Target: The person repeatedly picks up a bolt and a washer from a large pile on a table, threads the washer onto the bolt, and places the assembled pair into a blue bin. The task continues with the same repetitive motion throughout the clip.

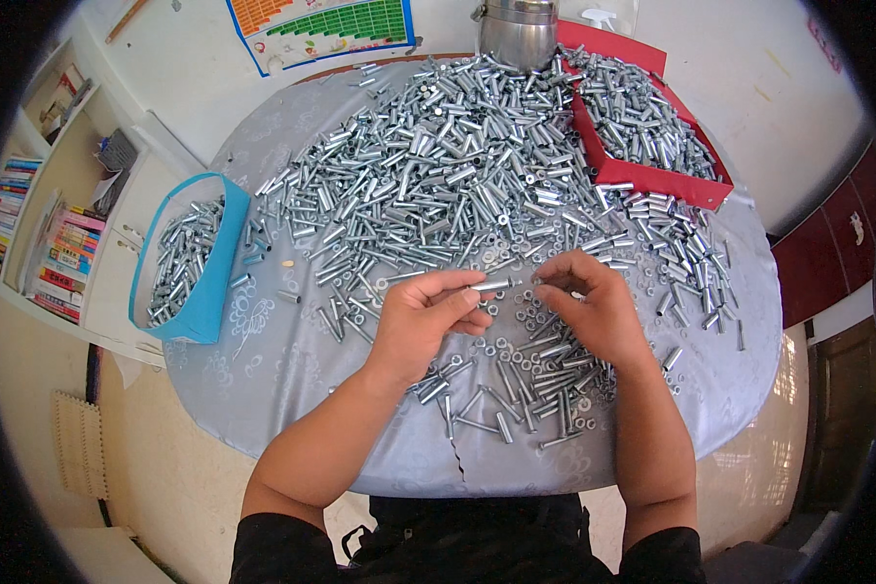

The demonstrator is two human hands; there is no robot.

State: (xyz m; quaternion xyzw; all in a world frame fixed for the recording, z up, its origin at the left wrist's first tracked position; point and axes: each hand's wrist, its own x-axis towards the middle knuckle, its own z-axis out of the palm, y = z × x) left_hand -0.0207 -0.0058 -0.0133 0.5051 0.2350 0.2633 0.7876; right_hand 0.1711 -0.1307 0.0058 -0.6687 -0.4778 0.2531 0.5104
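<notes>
Satiny grey cloth point(273, 399); shiny, smooth, cylindrical metal pieces point(438, 180) heaped on it, too many for us to count. Boxes: one blue point(197, 304), one red point(657, 186). Our forearms angle inward. Left hand point(414, 319) pinches one metal fastener point(493, 286), level above cloth. Right hand point(594, 304) near its end, fingers curled, almost meeting; we cannot tell contents.

The left fingers point(453, 310) pinch a slim metal bolt point(496, 285), the right fingers point(561, 303) just beside its end. Beyond the fingers, a fastener heap point(438, 165) covers the surface point(253, 389); a blue box point(222, 277) stands left, a red box point(662, 191) farther right.
</notes>
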